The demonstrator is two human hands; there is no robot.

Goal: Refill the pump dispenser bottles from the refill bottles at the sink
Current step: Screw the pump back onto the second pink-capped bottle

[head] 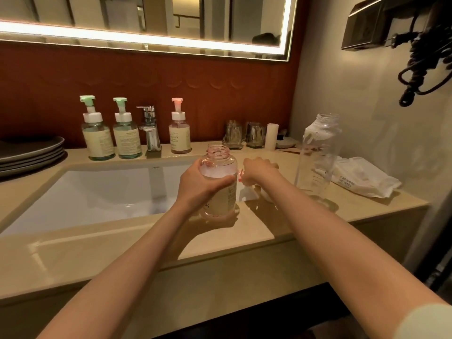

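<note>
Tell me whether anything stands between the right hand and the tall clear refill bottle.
Nothing visible does: only bare counter separates the right hand and refill bottle. That hand seems to grip a pink pump part.

Both bare forearms stretch from near edge toward far, converging mid-scene. Left hand wraps clear pink-tinted plastic bottle, thumb across its near face. Right hand just right of it, knuckles up, fingers curled over pink-and-white pump top, mostly hidden.

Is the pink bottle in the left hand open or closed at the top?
Open. The pink bottle that the left hand grips shows a bare threaded neck, with no pump on it.
</note>
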